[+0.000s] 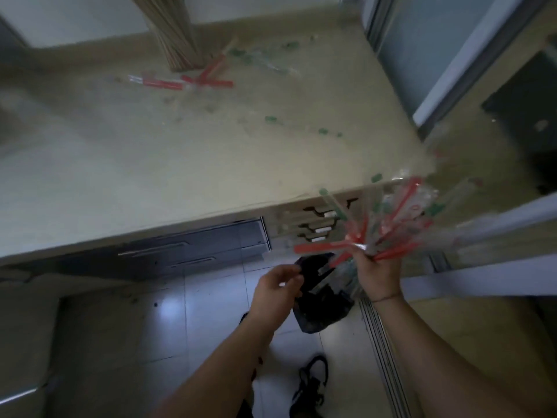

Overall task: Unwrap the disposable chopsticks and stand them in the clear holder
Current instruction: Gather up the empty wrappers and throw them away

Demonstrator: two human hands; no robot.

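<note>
While right hand (378, 274) grips many wrappers (391, 224), left hand (275, 289) pinches one black bag (319, 300).

Both bare forearms are being extended forward, the right hand (378, 274) being held raised with fingers clenched, the left hand (275, 292) being kept lower, fingers pinching.

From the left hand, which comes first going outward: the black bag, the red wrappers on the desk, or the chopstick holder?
1. Black bag: held by the left hand.
2. Red wrappers: far side of desk.
3. Chopstick holder: just behind them.
</note>
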